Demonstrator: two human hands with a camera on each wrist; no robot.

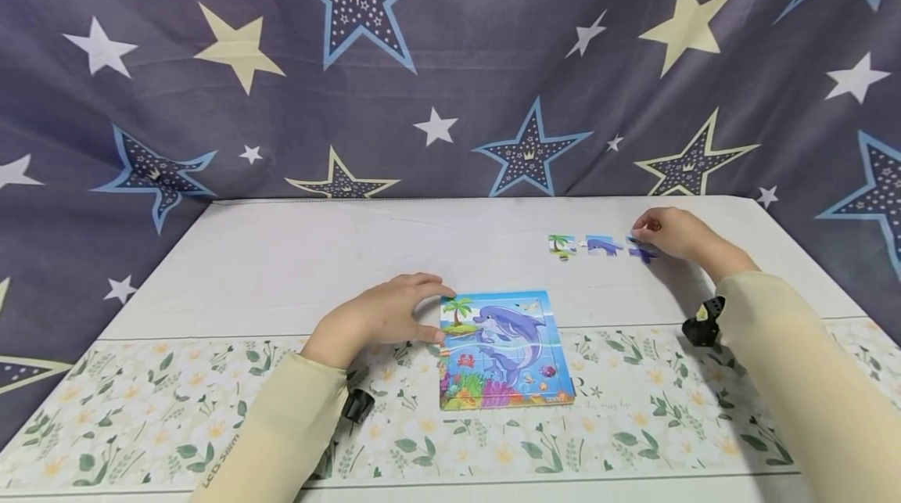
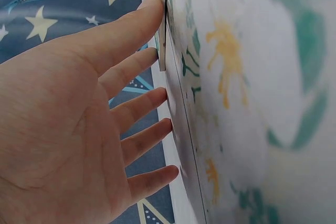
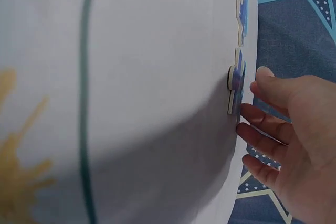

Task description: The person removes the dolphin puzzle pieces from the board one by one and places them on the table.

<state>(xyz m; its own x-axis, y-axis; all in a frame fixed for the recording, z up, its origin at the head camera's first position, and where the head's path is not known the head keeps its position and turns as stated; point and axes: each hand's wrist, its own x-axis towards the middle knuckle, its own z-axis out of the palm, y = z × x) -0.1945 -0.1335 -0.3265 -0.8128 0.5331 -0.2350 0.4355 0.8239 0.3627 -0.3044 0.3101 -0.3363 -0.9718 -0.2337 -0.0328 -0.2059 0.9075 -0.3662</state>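
Note:
A square dolphin jigsaw puzzle (image 1: 503, 350) with a palm tree and coral lies flat in front of me. My left hand (image 1: 390, 311) is at its left side, fingers spread, with the thumb and index fingertip right at the edge; the left wrist view shows the thumb over the thin board (image 2: 162, 35). Farther back on the right, my right hand (image 1: 679, 235) is over a blue and purple puzzle piece (image 1: 642, 254). In the right wrist view its loosely bent fingers (image 3: 268, 129) are beside that piece (image 3: 237, 80), which lies on the table.
Left of that piece, a dolphin piece (image 1: 601, 246) and a palm-tree piece (image 1: 561, 245) lie in a row. A floral strip (image 1: 211, 409) crosses the white table (image 1: 338, 253). Behind the far edge hangs a dark star-patterned cloth (image 1: 450, 41).

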